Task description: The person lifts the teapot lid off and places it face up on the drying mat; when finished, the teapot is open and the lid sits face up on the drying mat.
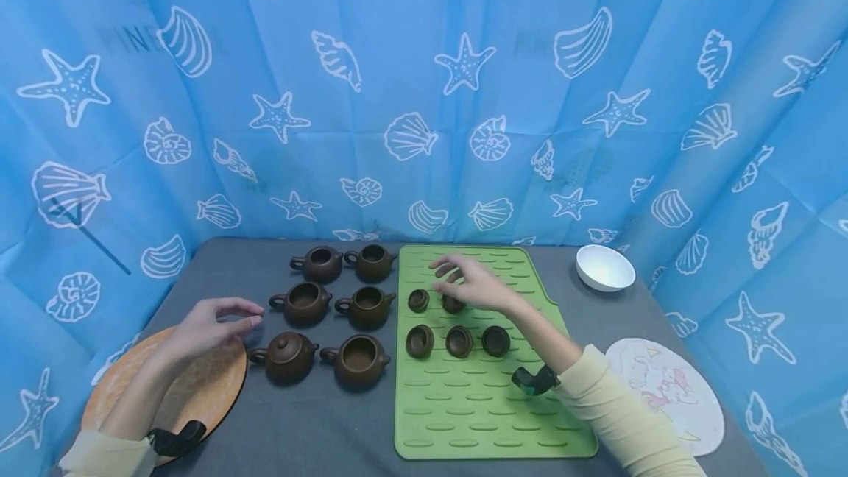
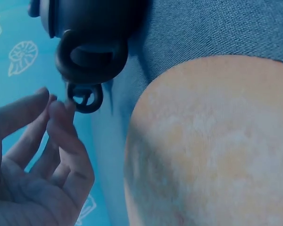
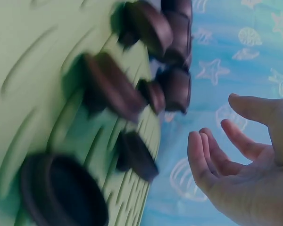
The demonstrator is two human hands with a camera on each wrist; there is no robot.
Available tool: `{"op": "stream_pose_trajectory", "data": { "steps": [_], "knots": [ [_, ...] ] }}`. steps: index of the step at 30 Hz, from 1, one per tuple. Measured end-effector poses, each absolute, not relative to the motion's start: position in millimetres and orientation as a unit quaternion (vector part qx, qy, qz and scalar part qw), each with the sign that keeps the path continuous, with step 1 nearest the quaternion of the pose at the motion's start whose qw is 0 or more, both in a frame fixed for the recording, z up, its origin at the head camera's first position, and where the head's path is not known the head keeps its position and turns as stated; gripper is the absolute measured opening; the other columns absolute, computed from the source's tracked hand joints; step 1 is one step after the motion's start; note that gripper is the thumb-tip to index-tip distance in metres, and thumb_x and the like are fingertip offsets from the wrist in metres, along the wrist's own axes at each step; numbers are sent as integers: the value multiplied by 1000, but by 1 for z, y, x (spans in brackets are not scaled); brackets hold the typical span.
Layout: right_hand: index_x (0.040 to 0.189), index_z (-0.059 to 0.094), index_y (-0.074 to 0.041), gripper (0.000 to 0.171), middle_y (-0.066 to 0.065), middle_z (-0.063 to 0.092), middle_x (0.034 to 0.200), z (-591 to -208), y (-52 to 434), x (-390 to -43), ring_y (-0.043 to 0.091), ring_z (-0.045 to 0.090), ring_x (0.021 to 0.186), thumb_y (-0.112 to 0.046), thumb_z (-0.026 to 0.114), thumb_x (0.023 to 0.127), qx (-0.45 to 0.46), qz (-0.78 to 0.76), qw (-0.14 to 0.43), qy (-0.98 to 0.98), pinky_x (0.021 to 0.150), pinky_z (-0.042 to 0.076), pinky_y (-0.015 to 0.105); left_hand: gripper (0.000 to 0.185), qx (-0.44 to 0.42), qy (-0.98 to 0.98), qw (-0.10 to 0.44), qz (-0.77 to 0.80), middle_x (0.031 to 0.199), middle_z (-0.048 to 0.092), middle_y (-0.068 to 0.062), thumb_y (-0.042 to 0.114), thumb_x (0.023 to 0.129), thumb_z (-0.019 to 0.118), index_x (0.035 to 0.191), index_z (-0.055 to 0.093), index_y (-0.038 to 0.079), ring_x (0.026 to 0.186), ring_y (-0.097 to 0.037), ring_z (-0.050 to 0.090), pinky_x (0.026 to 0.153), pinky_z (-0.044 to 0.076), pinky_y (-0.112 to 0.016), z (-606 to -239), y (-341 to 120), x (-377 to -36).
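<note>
Several small brown clay teapots stand in two columns left of the middle, handles to the left. The nearest left teapot (image 1: 285, 361) has its lid on; the others, such as this teapot (image 1: 358, 364), are open on top. My left hand (image 1: 207, 326) hovers beside the left column with fingers loosely bent and nothing in them; a teapot handle (image 2: 92, 75) shows just beyond its fingertips. Over the green mat (image 1: 450, 407), my right hand (image 1: 473, 283) is raised above a partly hidden lid (image 1: 453, 305), holding nothing. Several more teapot lids, including one lid (image 1: 495, 341), lie there upside down.
A round tan placemat (image 1: 212, 389) lies at the left under my forearm. At the right are a white bowl (image 1: 605, 268) and a white round mat with a pink drawing (image 1: 689, 396). A blue shell-print curtain (image 1: 424, 94) encloses the grey table.
</note>
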State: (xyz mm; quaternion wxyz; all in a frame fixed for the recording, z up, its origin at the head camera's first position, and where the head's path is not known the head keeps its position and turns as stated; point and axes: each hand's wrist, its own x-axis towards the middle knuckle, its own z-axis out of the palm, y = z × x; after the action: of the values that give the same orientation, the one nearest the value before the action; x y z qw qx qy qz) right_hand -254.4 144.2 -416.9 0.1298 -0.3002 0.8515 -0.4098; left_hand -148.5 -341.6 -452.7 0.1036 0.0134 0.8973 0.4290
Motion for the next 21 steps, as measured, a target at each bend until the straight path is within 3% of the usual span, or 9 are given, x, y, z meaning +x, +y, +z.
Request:
{"op": "stream_pose_trajectory", "data": {
  "steps": [7,14,21],
  "knots": [
    [140,63,1,37,29,67,138,-409,111,-239,41,70,121,-15,67,107,-335,-432,152,824,103,61,46,45,5,879,152,452,127,74,-21,32,110,66,141,67,-1,92,-21,70,75,62,-36,-447,-342,-135],
    [136,65,1,34,22,71,132,-406,70,-224,31,70,119,-14,69,106,-380,-435,165,800,101,61,42,49,-10,873,175,455,136,72,-19,36,110,66,144,65,2,105,-22,72,80,62,-38,-443,-341,-120],
    [134,66,-1,30,21,74,130,-411,25,-211,23,72,118,-13,69,106,-415,-446,193,769,101,60,28,45,-15,874,177,452,125,77,-15,31,108,69,141,67,-1,99,-21,75,77,64,-38,-446,-339,-113]
  ]
}}
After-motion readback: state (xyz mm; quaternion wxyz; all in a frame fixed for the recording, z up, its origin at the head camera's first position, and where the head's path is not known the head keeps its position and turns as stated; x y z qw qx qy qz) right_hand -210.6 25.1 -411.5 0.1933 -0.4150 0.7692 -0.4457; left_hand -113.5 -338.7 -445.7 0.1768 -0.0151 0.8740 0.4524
